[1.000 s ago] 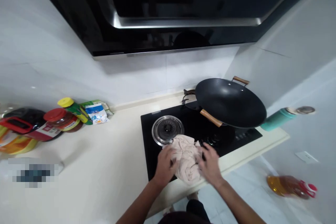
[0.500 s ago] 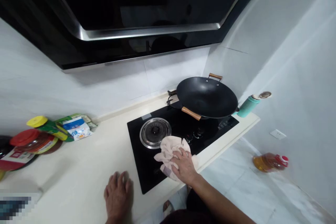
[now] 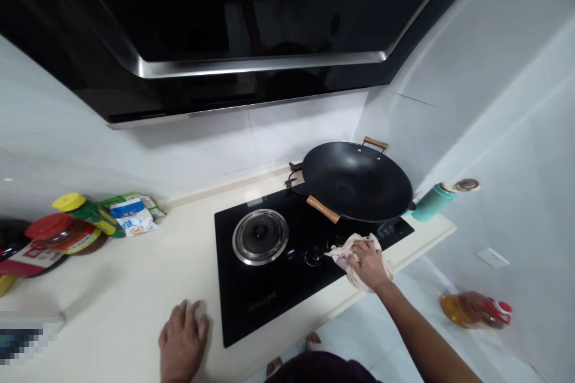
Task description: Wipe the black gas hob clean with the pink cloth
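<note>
Cloth (image 3: 345, 253) bunched across front edge of cooktop (image 3: 287, 293), at 6 o'clock from wok (image 3: 354, 182); control knob (image 3: 313, 255) near it at 9 o'clock. Your right hand (image 3: 369, 261) on top of cloth, fingers bent; cannot tell if they grip folds or only press. Your left hand (image 3: 182, 338) palm down on countertop (image 3: 144, 275), fingers loosely spread, at 8 o'clock from cooktop.
</note>
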### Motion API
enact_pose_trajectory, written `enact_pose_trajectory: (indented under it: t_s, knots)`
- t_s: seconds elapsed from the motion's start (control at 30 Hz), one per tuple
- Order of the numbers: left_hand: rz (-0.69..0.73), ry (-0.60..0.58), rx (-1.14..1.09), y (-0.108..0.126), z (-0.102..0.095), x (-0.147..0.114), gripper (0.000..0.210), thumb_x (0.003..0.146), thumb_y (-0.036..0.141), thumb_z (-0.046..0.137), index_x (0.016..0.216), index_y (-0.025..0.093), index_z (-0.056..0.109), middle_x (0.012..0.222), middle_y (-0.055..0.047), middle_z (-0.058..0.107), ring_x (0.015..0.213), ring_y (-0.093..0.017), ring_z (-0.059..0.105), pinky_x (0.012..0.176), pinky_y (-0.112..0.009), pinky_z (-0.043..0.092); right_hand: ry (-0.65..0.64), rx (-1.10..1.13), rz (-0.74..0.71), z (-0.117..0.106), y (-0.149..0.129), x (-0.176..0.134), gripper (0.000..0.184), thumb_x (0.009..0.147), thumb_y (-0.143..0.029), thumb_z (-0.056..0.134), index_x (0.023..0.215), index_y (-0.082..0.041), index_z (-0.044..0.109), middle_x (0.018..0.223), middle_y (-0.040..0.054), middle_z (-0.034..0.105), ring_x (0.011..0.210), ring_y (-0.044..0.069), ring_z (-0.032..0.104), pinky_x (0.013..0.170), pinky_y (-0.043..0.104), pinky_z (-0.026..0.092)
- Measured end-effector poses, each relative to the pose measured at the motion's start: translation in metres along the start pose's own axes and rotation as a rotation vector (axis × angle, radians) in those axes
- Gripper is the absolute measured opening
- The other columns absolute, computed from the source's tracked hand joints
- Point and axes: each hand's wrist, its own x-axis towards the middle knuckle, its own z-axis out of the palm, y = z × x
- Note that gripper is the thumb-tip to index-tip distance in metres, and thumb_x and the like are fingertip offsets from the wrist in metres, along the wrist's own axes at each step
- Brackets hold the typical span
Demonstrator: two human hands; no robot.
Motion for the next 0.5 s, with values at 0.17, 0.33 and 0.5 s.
enact_pose_trajectory:
  t_s: [0.17, 0.33, 0.5]
  knots:
    - [-0.047, -0.05, -0.007, 0.002, -0.006, 0.001, 0.058, 0.104, 0.049, 0.031, 0.138, 0.018, 0.067, 0.155, -0.02, 0.058, 0.15, -0.038, 0.047, 0.118, -0.058, 0.043, 0.052, 0.041, 0.126, 0.002, 0.045, 0.027, 0.045, 0.093, -0.043, 0.053, 0.129, -0.025, 0.071, 0.141, 0.0131, 0.065, 0.133, 0.036, 0.052, 0.108, 0.056, 0.044]
    - [-0.057, -0.062, -0.002, 0.004, -0.011, 0.0, 0.058, 0.104, 0.05, 0.031, 0.137, 0.018, 0.068, 0.156, -0.02, 0.058, 0.15, -0.038, 0.048, 0.118, -0.059, 0.043, 0.068, -0.066, 0.466, -0.009, 0.095, 0.055, 0.073, 0.091, -0.061, 0.053, 0.153, -0.023, 0.057, 0.164, 0.0224, 0.04, 0.146, 0.046, 0.043, 0.11, 0.068, 0.04]
    - [-0.043, -0.056, 0.005, 0.004, -0.01, -0.001, 0.058, 0.105, 0.05, 0.031, 0.136, 0.018, 0.069, 0.155, -0.021, 0.059, 0.149, -0.038, 0.05, 0.116, -0.06, 0.045, -0.03, -0.147, 0.486, -0.016, 0.104, 0.08, 0.055, 0.094, -0.057, 0.053, 0.125, -0.021, 0.079, 0.144, 0.0238, 0.062, 0.139, 0.047, 0.051, 0.105, 0.064, 0.045]
